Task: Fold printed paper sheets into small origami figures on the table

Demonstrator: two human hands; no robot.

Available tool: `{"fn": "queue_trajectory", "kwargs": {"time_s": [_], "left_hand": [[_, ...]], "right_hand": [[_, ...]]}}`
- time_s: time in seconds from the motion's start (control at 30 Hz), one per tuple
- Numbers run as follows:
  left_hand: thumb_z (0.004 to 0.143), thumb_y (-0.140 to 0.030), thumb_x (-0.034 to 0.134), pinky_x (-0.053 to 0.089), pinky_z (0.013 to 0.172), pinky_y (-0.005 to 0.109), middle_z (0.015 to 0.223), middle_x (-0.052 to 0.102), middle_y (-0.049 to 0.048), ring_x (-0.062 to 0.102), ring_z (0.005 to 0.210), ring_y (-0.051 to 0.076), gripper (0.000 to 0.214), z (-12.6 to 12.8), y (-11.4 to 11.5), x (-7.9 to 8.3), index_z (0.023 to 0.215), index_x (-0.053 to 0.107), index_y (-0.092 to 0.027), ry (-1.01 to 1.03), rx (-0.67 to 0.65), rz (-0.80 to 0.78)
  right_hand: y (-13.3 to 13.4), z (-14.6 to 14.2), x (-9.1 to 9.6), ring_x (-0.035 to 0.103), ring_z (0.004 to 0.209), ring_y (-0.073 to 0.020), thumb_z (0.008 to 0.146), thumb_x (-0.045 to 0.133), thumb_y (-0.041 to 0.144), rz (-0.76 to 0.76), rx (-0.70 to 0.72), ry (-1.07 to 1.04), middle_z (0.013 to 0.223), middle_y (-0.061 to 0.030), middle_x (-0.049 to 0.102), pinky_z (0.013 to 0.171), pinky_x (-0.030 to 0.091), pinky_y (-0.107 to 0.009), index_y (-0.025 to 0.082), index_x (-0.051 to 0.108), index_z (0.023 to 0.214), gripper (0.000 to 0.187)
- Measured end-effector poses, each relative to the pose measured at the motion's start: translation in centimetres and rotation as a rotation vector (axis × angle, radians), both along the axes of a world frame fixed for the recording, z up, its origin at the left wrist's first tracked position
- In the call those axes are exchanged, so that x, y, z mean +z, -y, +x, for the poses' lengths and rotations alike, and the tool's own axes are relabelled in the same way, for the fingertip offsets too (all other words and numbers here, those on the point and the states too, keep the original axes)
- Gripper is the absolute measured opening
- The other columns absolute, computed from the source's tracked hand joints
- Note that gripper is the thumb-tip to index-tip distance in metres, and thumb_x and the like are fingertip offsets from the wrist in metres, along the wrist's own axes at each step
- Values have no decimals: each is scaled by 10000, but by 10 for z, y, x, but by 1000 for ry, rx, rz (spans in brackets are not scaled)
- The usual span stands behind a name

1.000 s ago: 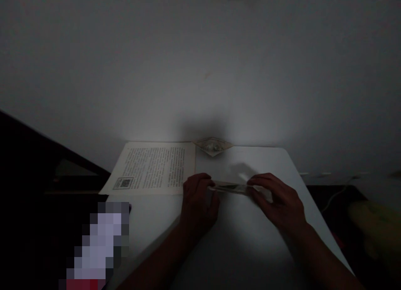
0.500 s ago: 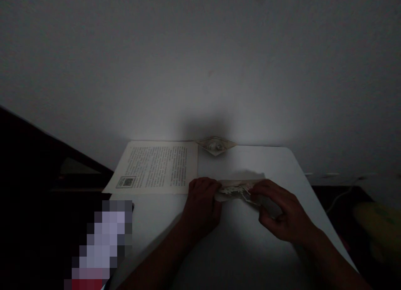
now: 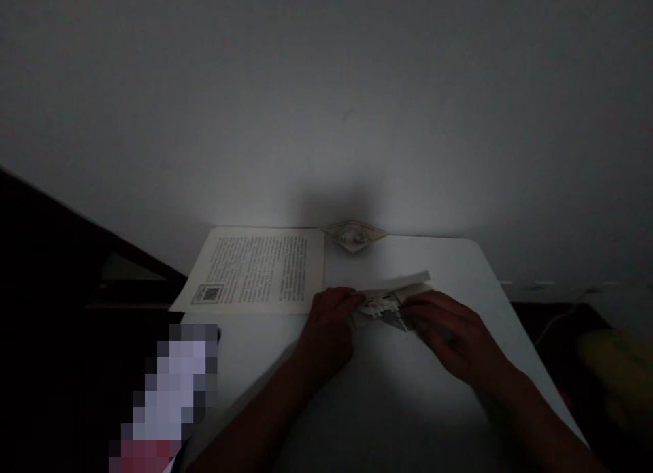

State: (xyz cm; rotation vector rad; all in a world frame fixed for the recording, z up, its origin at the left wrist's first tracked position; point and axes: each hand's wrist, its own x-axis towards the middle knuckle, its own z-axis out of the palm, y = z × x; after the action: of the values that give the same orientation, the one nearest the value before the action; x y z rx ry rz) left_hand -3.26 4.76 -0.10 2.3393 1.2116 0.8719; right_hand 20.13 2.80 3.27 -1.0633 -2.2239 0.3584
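Note:
The scene is dim. A small folded piece of printed paper (image 3: 390, 297) lies on the white table (image 3: 357, 398) between my hands. My left hand (image 3: 329, 330) is curled, its fingertips pinching the paper's left end. My right hand (image 3: 449, 333) covers the right end, fingers bent down onto the fold. One pale flap of the paper sticks up toward the wall.
A printed sheet with a QR code (image 3: 255, 272) lies at the table's far left. A folded paper shape (image 3: 353, 235) rests against the wall behind the hands. Dark furniture stands to the left, and a blurred patch (image 3: 168, 391) sits at the lower left.
The paper went from a thin flat strip held at both ends to a partly opened fold with a flap raised. Both hands moved slightly closer together.

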Motion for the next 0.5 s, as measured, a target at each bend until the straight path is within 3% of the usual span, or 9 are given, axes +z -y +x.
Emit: {"fn": "queue_trajectory", "kwargs": {"time_s": [0.23,0.5], "left_hand": [[697,39,418,445,948,403,1176,556,119,504,1086,224,529,1,-2,-3,1176,555,-135,53,18,-54],[723,-24,537,466,910,366,1147,563,88,536,1025,209,457,2,-2,-3,1153,565,-176,79,11,-90]], "right_hand": [[-4,-5,-8,613,967,-219,767,679,226,106,-20,65,1038,-93,659,825,522,-384,196,619,1044,285],[-7,-3,-8,626,891,-195,809,604,140,136,-60,77,953,-73,678,795,507,-360,202,638,973,178]]}}
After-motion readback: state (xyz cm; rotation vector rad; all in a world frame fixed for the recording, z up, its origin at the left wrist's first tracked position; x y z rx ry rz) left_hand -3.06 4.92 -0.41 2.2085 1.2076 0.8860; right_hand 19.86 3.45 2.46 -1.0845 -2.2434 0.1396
